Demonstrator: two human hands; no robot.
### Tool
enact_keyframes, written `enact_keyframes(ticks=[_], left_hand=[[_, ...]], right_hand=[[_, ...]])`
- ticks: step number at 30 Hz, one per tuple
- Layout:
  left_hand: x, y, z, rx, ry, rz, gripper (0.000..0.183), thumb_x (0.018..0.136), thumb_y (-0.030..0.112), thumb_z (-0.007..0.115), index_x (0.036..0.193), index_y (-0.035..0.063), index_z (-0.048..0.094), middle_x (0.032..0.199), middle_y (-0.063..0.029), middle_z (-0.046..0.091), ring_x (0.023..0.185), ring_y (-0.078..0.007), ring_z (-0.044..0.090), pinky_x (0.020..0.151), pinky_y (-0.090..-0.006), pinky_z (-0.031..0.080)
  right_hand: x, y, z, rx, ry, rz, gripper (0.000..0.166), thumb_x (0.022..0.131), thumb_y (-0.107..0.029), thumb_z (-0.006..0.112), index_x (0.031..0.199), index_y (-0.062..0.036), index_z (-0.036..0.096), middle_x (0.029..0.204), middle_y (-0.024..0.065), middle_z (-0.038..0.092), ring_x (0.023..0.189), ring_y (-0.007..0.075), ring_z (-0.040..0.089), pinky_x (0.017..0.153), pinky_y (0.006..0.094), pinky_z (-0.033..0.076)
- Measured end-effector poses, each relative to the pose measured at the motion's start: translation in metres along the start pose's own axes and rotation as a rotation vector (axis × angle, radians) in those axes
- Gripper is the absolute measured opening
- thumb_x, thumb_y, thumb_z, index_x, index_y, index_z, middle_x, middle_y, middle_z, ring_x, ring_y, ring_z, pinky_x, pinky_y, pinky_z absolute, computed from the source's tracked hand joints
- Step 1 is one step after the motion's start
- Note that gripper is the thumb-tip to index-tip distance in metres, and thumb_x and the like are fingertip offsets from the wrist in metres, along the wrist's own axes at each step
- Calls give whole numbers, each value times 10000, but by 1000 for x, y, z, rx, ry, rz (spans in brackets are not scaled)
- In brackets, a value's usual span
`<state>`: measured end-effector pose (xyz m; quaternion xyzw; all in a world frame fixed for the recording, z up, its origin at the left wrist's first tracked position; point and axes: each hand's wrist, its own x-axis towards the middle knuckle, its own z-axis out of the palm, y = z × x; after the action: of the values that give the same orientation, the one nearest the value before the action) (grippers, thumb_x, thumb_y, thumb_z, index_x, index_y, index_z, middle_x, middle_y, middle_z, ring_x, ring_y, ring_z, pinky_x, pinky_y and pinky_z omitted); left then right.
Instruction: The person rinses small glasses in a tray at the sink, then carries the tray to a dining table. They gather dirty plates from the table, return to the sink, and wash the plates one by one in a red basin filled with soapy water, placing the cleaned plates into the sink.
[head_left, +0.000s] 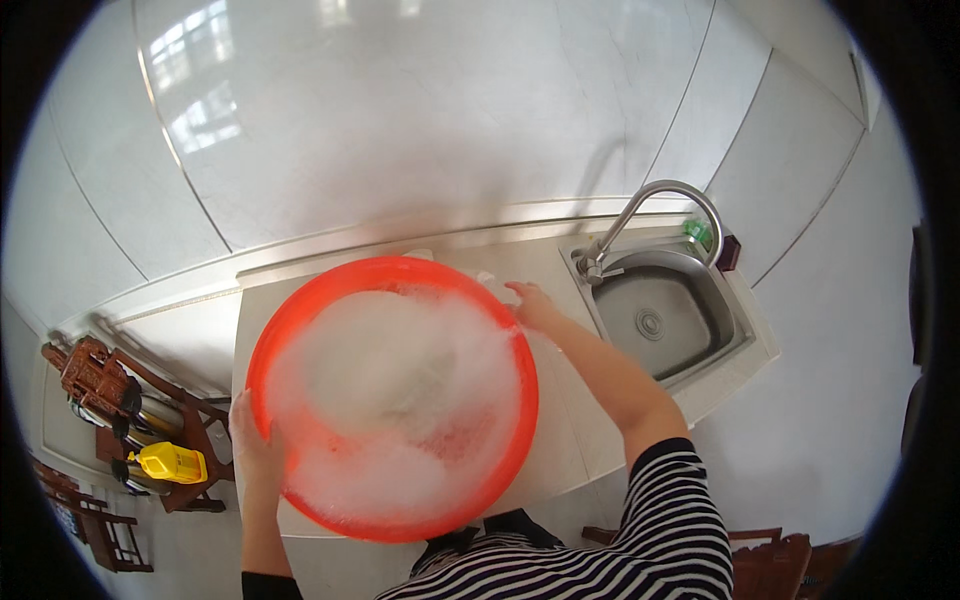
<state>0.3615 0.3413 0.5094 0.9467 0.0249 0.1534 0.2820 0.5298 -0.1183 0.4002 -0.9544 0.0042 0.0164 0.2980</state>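
Observation:
A large orange-red plastic basin (529, 397) stands before me on a pale countertop (562, 420). White suds (480, 352) cover much of the inside, around a rounded, pale, cloudy area whose nature I cannot make out. On the left, my left hand (255, 435) grips the basin's rim, with the thumb on the inner side. My right hand (534, 309) is at the upper right rim, its fingers pointing left over the counter edge of the basin. Blur hides whether it grips the rim.
Right of the basin is a stainless-steel sink (660, 315) with a gooseneck faucet (637, 202). A green item (697, 230) lies behind it. A tiled wall (420, 135) rises at the back. At left, a carved wooden chair (187, 405) holds metal flasks (154, 412) and a yellow jug (172, 462).

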Motion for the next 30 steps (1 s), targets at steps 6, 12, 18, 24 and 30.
enact_keyframes(ticks=[6,12,18,24,30], left_hand=[[5,-13,37,299,53,-51,529,757,55,530,1258,-13,373,1216,-206,447,1139,-362,403,981,-429,304],[2,-3,51,400,56,-183,469,794,109,537,1229,-8,407,1136,-200,519,1066,-359,475,923,-424,361],[0,11,66,380,114,-317,368,803,164,557,1119,-14,494,1027,-199,578,976,-353,534,855,-411,407],[-5,0,54,387,181,-268,338,787,199,568,1065,10,531,951,-192,601,910,-355,562,790,-399,440],[24,37,40,275,141,-412,302,765,264,591,895,-8,572,810,-168,610,799,-330,583,708,-397,454]], right_hand=[[77,-10,34,-229,-17,-315,570,807,-376,532,1314,-177,363,1327,129,373,1225,349,341,966,462,340],[111,-11,49,-241,-246,-334,448,838,-373,459,1229,-155,473,1294,130,412,1155,344,425,947,431,359],[150,9,5,589,145,-183,383,822,-329,547,1111,-77,555,1009,118,576,918,233,542,794,340,427],[158,7,-96,614,130,-146,396,798,-311,576,1031,9,580,846,131,603,789,227,559,714,303,433],[71,17,-100,-2,170,-560,340,852,-310,546,1044,-31,570,877,54,596,843,128,543,737,260,432]])
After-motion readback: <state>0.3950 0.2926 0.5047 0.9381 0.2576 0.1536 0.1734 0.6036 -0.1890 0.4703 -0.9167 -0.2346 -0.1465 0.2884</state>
